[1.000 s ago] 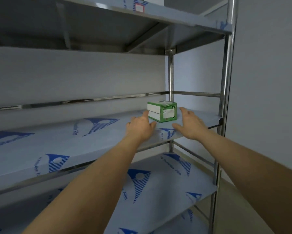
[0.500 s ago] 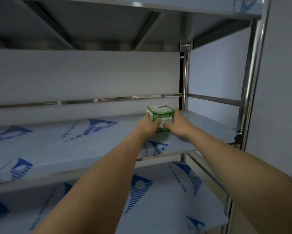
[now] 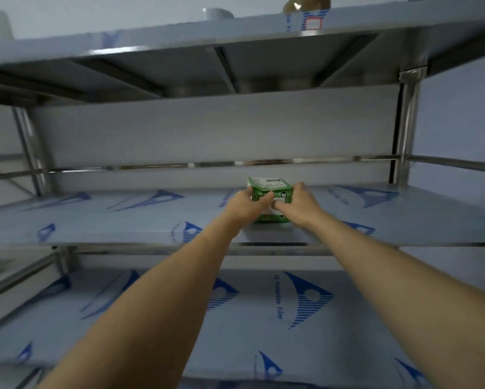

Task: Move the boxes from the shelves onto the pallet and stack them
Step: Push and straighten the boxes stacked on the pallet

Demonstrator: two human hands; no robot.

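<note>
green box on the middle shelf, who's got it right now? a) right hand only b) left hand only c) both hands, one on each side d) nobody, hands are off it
c: the left hand grips the left side of the green box and the right hand grips its right side, thumbs on its front face, above the middle shelf.

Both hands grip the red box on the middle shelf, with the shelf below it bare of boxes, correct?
Not quite: the box is green and white, not red. The head view shows the left hand and right hand gripping it on the middle shelf, with no boxes on the visible part of the shelf below.
</note>
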